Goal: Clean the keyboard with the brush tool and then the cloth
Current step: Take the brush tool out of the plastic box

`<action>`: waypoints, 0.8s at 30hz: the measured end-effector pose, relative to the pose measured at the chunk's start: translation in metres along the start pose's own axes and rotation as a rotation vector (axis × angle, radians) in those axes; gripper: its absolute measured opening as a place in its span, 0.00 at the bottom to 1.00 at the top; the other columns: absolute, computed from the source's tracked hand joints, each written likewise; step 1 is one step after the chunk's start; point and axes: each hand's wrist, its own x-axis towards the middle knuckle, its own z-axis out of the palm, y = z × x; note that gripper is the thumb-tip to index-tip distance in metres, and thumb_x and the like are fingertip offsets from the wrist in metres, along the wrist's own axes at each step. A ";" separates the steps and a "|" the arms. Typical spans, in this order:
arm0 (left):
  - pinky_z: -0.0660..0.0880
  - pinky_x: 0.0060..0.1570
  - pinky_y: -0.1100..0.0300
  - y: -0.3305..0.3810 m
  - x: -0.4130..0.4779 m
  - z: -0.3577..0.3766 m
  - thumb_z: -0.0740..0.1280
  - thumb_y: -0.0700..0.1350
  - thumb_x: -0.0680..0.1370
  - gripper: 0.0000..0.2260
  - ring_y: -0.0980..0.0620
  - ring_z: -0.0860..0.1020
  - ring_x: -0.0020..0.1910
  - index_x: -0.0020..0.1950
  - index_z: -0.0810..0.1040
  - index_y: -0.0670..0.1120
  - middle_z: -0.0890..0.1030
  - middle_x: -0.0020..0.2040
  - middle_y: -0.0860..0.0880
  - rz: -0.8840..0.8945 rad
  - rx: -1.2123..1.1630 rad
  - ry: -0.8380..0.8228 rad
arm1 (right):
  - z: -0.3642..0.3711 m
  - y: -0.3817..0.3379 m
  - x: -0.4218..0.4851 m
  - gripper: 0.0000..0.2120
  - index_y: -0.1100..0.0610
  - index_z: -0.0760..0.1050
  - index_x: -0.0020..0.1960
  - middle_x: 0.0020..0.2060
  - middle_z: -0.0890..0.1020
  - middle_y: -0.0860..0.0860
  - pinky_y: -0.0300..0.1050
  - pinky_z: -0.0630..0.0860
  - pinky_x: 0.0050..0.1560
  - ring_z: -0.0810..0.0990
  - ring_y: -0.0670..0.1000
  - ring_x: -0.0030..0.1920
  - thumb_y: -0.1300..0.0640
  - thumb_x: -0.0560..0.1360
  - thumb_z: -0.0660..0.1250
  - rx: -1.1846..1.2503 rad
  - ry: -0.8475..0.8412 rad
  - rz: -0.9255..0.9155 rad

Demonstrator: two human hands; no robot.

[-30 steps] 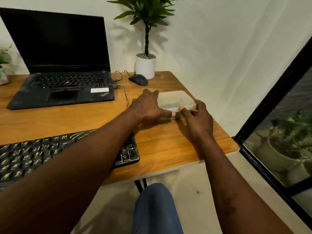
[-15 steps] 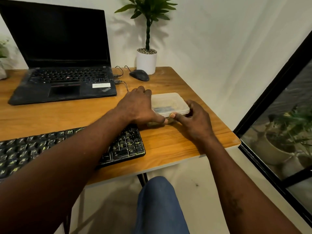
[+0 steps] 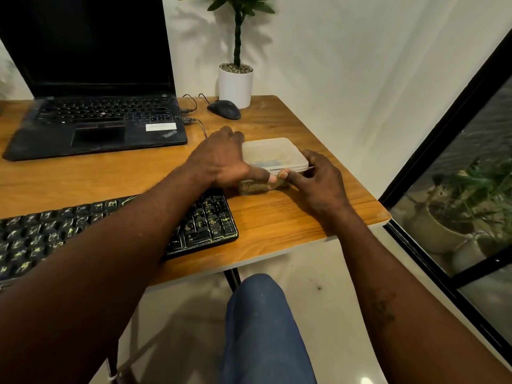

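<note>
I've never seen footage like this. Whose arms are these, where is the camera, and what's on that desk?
There is no machine here. These are a person's two bare arms, filmed by a wide-angle camera worn on the head and looking forward and down. That is why a knee in blue shows at the bottom.

On the wooden desk lie a black keyboard nearest the person, an open black laptop at the back, a dark mouse and a potted plant.

Both hands hold a clear plastic box with a lid. The left hand grips its left side and the right hand its right side. The thumbs meet at the lid's front edge. What lies inside is too blurred to name.
</note>
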 end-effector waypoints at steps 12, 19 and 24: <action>0.74 0.54 0.47 -0.003 0.006 -0.021 0.60 0.82 0.59 0.48 0.44 0.78 0.55 0.59 0.81 0.44 0.82 0.56 0.44 -0.067 -0.238 -0.082 | 0.000 -0.003 -0.003 0.34 0.49 0.75 0.73 0.64 0.82 0.45 0.50 0.82 0.60 0.81 0.43 0.59 0.40 0.70 0.78 0.030 0.020 0.036; 0.78 0.60 0.44 -0.015 0.010 -0.031 0.64 0.80 0.63 0.37 0.48 0.80 0.56 0.55 0.85 0.52 0.83 0.58 0.48 -0.079 -0.483 -0.116 | -0.002 -0.007 -0.004 0.37 0.44 0.73 0.72 0.62 0.81 0.45 0.50 0.84 0.54 0.81 0.42 0.54 0.35 0.67 0.78 0.008 0.021 0.051; 0.82 0.52 0.46 -0.023 0.016 -0.020 0.72 0.72 0.69 0.36 0.47 0.81 0.56 0.65 0.81 0.46 0.83 0.59 0.48 -0.243 -0.791 0.009 | -0.002 -0.009 -0.004 0.40 0.43 0.72 0.72 0.59 0.82 0.46 0.48 0.85 0.52 0.82 0.42 0.52 0.31 0.65 0.75 -0.010 0.021 0.060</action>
